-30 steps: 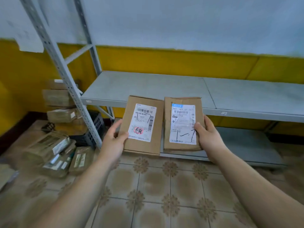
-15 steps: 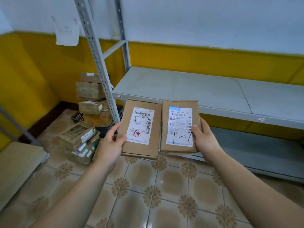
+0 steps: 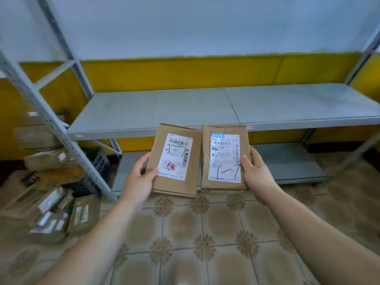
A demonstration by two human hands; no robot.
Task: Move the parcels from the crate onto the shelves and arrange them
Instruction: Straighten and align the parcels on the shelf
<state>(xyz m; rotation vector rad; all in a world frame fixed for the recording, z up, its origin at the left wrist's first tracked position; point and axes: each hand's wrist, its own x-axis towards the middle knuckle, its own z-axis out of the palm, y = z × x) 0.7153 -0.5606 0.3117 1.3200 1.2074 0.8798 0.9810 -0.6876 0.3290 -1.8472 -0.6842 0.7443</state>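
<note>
cardboard parcels, flat, rectangular, hand-held

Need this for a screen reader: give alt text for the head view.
The left hand holds one cardboard parcel, the right hand a second parcel, labels showing, before a grey metal shelf. More parcels are piled by a dark crate, left.

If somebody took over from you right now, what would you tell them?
The left hand grips the red-stamped parcel; the right hand grips the blue-strip parcel. Both are held side by side in the air before the shelves.
No parcel is on the upper shelf or lower shelf yet.
Other parcels are piled on the black crate; loose parcels lie on the floor at the left.
Left: set these two down, then fetch the rest.
</note>
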